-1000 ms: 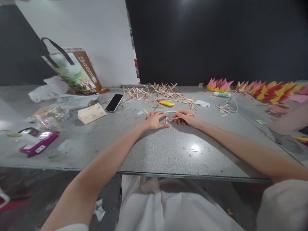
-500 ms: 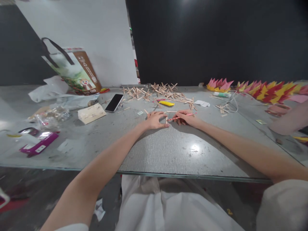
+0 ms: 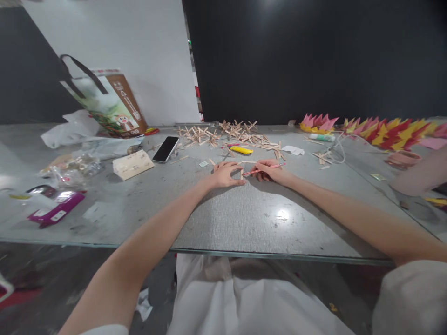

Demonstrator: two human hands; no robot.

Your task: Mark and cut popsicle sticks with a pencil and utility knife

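Observation:
My left hand [image 3: 226, 175] rests on the grey table with its thumb and fingers curved around a short wooden stick [image 3: 241, 174] that stands between them. In my right hand [image 3: 268, 170] is a pink striped pencil [image 3: 262, 170], gripped in a writing hold, its tip touching or very near the stick. Another wooden stick [image 3: 248, 162] lies just behind, between the two hands. A further stick end [image 3: 211, 161] shows by the left fingertips. Just what the left fingers press on is partly hidden.
Behind the hands lies a pile of wooden sticks [image 3: 240, 135] with a yellow packet [image 3: 242, 150]. To the left are a phone [image 3: 166, 149], a cream block [image 3: 133, 165], a shopping bag [image 3: 115, 104] and a purple packet [image 3: 57, 208]. At right are folded paper shapes [image 3: 401, 132] and a white cable [image 3: 340, 151].
Almost nothing differs. Both hands stay in place, and the pencil tip shifts only very slightly against the stick.

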